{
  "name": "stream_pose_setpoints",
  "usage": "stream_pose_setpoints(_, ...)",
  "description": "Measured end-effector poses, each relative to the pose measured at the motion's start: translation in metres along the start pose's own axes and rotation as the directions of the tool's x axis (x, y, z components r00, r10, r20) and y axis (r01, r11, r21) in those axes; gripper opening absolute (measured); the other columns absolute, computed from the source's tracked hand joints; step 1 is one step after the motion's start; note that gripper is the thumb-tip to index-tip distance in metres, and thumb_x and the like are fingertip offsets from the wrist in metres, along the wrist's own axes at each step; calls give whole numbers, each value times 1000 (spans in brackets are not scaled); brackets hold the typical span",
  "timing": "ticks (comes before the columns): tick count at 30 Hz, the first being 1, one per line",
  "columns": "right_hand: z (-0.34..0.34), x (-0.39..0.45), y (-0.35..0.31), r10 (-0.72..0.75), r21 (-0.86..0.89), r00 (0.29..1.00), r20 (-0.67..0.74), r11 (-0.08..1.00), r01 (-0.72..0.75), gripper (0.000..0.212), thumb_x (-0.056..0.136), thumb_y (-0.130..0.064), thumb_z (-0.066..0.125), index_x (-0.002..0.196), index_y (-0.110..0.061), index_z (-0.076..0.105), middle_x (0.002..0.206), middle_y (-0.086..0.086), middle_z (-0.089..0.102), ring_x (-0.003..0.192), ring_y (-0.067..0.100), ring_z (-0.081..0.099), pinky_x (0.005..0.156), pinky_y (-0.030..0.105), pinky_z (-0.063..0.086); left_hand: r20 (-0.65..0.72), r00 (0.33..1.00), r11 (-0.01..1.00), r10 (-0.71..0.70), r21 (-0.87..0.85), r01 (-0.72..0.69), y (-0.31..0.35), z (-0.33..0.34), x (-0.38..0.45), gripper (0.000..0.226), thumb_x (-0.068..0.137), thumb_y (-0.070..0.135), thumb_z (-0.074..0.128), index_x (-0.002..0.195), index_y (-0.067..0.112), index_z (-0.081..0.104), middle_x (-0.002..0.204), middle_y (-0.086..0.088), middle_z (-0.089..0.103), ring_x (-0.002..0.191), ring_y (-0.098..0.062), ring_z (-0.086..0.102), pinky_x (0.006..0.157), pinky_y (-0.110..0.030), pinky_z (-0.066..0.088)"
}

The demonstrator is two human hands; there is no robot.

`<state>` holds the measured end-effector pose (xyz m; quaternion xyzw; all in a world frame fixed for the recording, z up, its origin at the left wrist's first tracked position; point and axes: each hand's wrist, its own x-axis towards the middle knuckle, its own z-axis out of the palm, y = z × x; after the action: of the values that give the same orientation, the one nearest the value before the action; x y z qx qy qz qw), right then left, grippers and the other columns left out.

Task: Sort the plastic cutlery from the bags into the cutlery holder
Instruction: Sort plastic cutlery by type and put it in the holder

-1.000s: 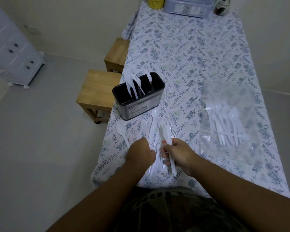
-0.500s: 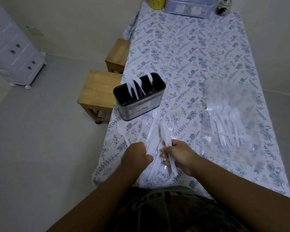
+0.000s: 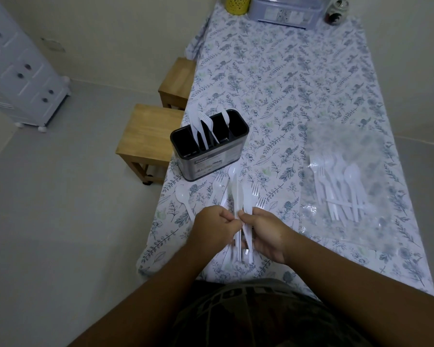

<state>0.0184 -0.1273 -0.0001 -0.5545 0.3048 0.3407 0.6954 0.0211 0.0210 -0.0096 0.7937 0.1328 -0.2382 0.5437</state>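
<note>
- floral cloth in blue-grey leaf print is covering the long table (image 3: 286,78), with two wooden stools (image 3: 148,136) sitting beside its left edge and a pale cabinet (image 3: 18,71) standing off on the left.
- compared with half a second ago, i'm seeing my left hand (image 3: 214,230) having closed in against the right; earlier there was a gap between them, and now the knuckles are nearly meeting over the bundle.
- my right hand (image 3: 267,234) is still curling round a bundle of white plastic knives (image 3: 239,206), thin, flat and glossy, their tips pointing away from me toward the holder.
- my left hand's fingers are curling in and pinching at the same bundle's handles.
- loose cutlery (image 3: 218,189) is lying on the cloth just past my hands: spoons and forks, matte white, with one spoon (image 3: 183,200) lying apart to the left.
- the cutlery holder (image 3: 208,156) is standing upright near the table's left edge, a rounded oblong with a dark divided rim and shiny metal sides; forks and a spoon are sticking up out of its middle compartments.
- a clear crinkly bag (image 3: 348,186) is lying flat to my right, with more white cutlery showing through it.
- a yellow cup (image 3: 237,5), a lidded plastic box (image 3: 283,11) and a small jar (image 3: 336,13) are sitting at the table's far end.
</note>
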Motion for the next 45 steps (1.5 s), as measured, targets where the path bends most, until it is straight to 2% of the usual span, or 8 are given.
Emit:
stream_pose_setpoints(7, -7, 3, 5, -12, -30, 998, -58, 999, 10, 25, 104, -17, 55, 121, 3, 58, 111, 34, 70, 78, 34, 71, 67, 39, 60, 65, 990, 987, 124, 95, -130, 3, 4, -7, 18, 92, 19, 67, 81, 5, 64, 42, 15, 57, 43, 5, 58, 46, -10, 43)
stream_pose_setpoints(13, -12, 4, 4, -72, -61, 994, -88, 996, 67, 19, 105, -14, 53, 105, 1, 65, 83, 19, 69, 58, 20, 66, 52, 30, 53, 106, 987, 982, 118, 136, -132, 0, 8, -6, 10, 89, 15, 69, 83, 9, 63, 45, 15, 57, 45, 2, 55, 45, -10, 37)
stream_pose_setpoints(17, -24, 3, 3, -102, -38, 988, -117, 994, 98, 20, 103, -18, 58, 91, -3, 60, 73, 14, 61, 57, 25, 58, 61, 40, 50, 23, 986, 947, 166, 275, -166, -10, 8, 1, 16, 85, 31, 71, 76, 20, 62, 59, 8, 55, 54, -3, 50, 54, -18, 42)
stream_pose_setpoints(22, -39, -4, 1, -124, -69, 978, -166, 991, 114, 17, 105, -22, 55, 100, -5, 55, 66, 9, 55, 54, 22, 48, 53, 36, 47, 39, 978, 894, 205, 400, -203, -21, 8, 9, 18, 84, 31, 71, 87, 16, 60, 72, 6, 58, 70, -14, 60, 67, -31, 54)
stream_pose_setpoints(26, -47, -9, 3, -127, -38, 980, -153, 992, 123, 19, 107, -18, 51, 114, -1, 55, 76, 10, 61, 58, 17, 51, 52, 30, 46, 103, 967, 815, 232, 522, -251, -28, 16, 11, 33, 79, 35, 75, 98, 16, 56, 75, 6, 52, 73, -15, 56, 65, -27, 47)
stream_pose_setpoints(30, -55, -17, 1, -145, -97, 975, -170, 987, 130, 14, 107, -16, 51, 106, -4, 56, 95, 11, 70, 60, 14, 49, 58, 30, 45, -32, 971, 831, 238, 524, -186, -27, 21, 14, 17, 88, 26, 66, 90, 18, 51, 70, 5, 55, 64, -11, 56, 54, -21, 44)
stream_pose_setpoints(34, -71, -20, 0, -132, -167, 982, -134, 980, 109, 15, 107, -12, 46, 103, -5, 59, 77, 9, 55, 58, 17, 45, 54, 31, 39, -152, 951, 847, 267, 507, -157, -18, 23, 17, 20, 89, 27, 64, 88, 17, 47, 70, 2, 53, 59, -11, 50, 49, -24, 35)
stream_pose_setpoints(45, -105, -24, -5, 7, 57, 999, 45, 998, -9, 24, 101, 3, 48, 117, -4, 63, 89, 15, 66, 80, 27, 65, 77, 52, 60, -242, 961, 851, 132, 524, 15, 2, 75, 26, 17, 85, 33, 64, 90, 16, 60, 86, 0, 60, 80, -17, 59, 75, -35, 55)
